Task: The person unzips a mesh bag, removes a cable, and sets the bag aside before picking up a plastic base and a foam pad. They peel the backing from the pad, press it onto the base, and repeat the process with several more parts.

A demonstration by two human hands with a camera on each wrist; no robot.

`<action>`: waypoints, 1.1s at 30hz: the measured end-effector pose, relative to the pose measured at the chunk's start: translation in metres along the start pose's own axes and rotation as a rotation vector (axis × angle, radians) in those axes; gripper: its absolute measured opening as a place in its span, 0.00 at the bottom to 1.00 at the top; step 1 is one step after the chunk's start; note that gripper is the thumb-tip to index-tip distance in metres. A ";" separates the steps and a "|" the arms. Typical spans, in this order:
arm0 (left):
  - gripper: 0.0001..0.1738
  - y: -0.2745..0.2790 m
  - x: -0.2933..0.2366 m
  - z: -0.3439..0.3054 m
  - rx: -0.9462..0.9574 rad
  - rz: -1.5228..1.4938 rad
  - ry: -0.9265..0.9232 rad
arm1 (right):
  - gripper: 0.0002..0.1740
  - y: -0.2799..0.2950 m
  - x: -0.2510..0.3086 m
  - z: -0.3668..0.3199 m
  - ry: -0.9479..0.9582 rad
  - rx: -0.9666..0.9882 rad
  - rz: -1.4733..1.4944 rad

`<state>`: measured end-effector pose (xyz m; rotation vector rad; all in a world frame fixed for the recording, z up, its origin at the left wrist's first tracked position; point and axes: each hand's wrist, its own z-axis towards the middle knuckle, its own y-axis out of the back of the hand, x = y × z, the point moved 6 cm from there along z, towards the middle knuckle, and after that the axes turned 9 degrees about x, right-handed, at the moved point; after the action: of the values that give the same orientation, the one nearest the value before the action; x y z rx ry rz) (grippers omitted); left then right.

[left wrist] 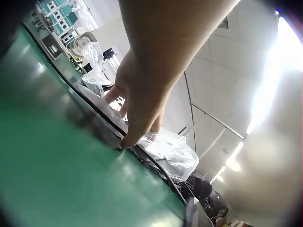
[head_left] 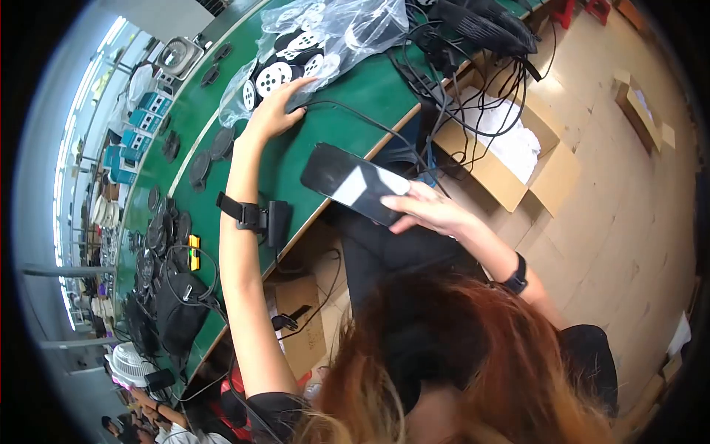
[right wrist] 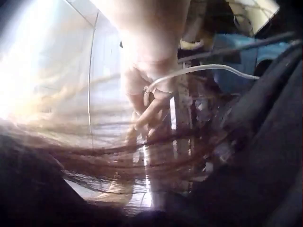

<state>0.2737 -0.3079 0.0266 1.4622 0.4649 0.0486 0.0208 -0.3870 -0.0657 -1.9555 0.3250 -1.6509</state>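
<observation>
My right hand (head_left: 433,209) holds a black smartphone (head_left: 329,164) by one end, the thumb over its glossy face, which shows bright reflections. The phone is over the table's front edge. In the right wrist view, strands of hair partly cover the right hand (right wrist: 149,106). My left hand (head_left: 275,111) reaches across the table to a clear plastic bag (head_left: 362,31) with several white and black discs (head_left: 273,77) with holes. Its fingers extend along the bag's near side. In the left wrist view, the left thumb is down by the tabletop, beside a black cable (left wrist: 163,171).
The green table (head_left: 347,137) holds dark round parts (head_left: 200,170) and a black pouch (head_left: 181,314) on the left. Black cables (head_left: 444,96) hang over the table edge. An open cardboard box (head_left: 503,185) with white material stands on the floor to the right.
</observation>
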 end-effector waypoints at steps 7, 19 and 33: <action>0.33 -0.002 -0.005 0.010 0.003 0.038 0.026 | 0.25 0.047 -0.027 -0.076 -0.193 0.088 -0.044; 0.27 -0.004 -0.007 0.025 -0.078 0.046 0.152 | 0.21 0.005 -0.020 -0.051 -0.247 0.177 -0.455; 0.46 -0.008 0.004 0.020 0.079 -0.060 0.062 | 0.14 0.000 -0.068 -0.055 -0.098 -0.184 -0.535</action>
<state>0.2820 -0.3269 0.0188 1.5261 0.5669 0.0284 -0.0468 -0.3658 -0.1172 -2.4011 -0.1028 -1.8858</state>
